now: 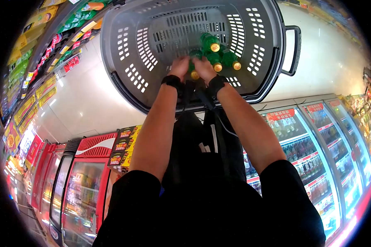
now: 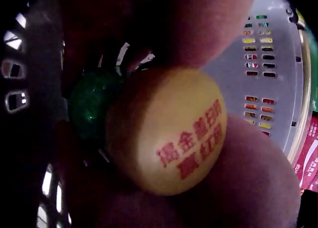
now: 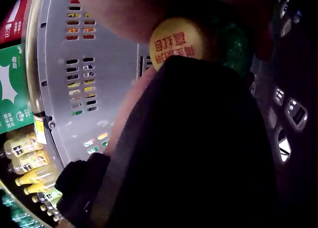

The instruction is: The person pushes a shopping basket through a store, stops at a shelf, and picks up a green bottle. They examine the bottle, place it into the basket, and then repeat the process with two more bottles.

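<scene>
Both hands are low inside a grey shopping basket (image 1: 132,45), on either side of a green bottle with a yellow cap (image 1: 194,75). My left hand (image 1: 179,67) grips it from the left, and my right hand (image 1: 205,69) holds its right side. Red lettering marks the cap (image 2: 174,131) in the left wrist view, with the green bottle body (image 2: 92,114) behind it. A dark shape covers much of the right wrist view, leaving the cap (image 3: 174,37) partly visible. Several similar green bottles (image 1: 210,40) lie in the basket just right of the hands, caps toward me.
The basket's black handle (image 1: 294,51) sticks out at its right. Shelves of packaged goods (image 1: 49,45) run along the left. Glass-door drink coolers (image 1: 305,152) stand at lower right, and a red-framed cooler (image 1: 82,189) at lower left. Pale floor (image 1: 80,103) surrounds the basket.
</scene>
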`<control>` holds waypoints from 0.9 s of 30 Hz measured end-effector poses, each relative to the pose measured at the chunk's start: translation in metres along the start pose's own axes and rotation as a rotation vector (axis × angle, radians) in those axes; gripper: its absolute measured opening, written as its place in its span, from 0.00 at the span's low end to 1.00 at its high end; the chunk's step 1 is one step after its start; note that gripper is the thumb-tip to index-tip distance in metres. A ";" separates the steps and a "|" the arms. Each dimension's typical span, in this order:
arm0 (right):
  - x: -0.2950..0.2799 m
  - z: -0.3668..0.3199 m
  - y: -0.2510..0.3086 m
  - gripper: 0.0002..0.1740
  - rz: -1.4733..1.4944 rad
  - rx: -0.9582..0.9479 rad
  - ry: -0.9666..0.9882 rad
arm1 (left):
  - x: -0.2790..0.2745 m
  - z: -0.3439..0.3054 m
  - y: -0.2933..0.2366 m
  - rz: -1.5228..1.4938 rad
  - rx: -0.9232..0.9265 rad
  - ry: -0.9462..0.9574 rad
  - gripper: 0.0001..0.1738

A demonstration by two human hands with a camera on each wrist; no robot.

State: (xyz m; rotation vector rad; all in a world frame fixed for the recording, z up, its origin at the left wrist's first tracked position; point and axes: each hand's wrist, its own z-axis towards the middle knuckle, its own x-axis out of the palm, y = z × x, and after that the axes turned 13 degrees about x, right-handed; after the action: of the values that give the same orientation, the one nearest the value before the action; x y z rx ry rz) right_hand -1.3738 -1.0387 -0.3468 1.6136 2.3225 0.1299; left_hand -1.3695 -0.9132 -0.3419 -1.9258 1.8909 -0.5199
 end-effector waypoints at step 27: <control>-0.006 0.002 0.016 0.38 -0.119 0.104 0.043 | 0.006 0.042 0.043 -0.092 0.048 -0.023 0.24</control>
State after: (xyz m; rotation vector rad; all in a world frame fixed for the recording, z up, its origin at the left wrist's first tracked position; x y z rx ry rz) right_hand -1.3569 -1.0390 -0.3431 1.5287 2.4888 0.0185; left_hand -1.3843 -0.9186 -0.3999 -1.9869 1.7661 -0.5631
